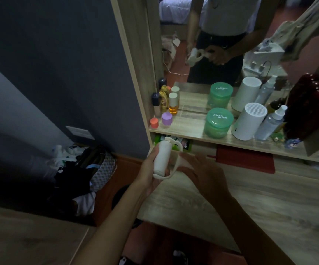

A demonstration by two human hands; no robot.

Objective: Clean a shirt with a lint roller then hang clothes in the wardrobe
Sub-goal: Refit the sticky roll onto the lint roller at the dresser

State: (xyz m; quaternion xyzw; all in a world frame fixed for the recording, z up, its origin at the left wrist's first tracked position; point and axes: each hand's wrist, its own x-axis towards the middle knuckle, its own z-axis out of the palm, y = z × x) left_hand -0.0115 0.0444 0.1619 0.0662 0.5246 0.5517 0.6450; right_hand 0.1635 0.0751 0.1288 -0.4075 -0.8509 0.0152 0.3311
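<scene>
A white lint roller (162, 157) is held upright in front of the dressing table, its roll wrapped by the fingers of my left hand (149, 170). My right hand (200, 173) grips the roller's curved white handle at its right side. The mirror (202, 54) above the shelf reflects both hands on the roller. A pale garment (298, 35) shows only as a reflection at the mirror's upper right. No wardrobe is in view.
The shelf (189, 129) carries small bottles, two green jars (218, 122), a white cylinder (249, 121), a spray bottle and a dark red object. A wooden tabletop (250, 203) lies below my hands. Bags and clothes (86, 169) are piled on the floor by the grey wall.
</scene>
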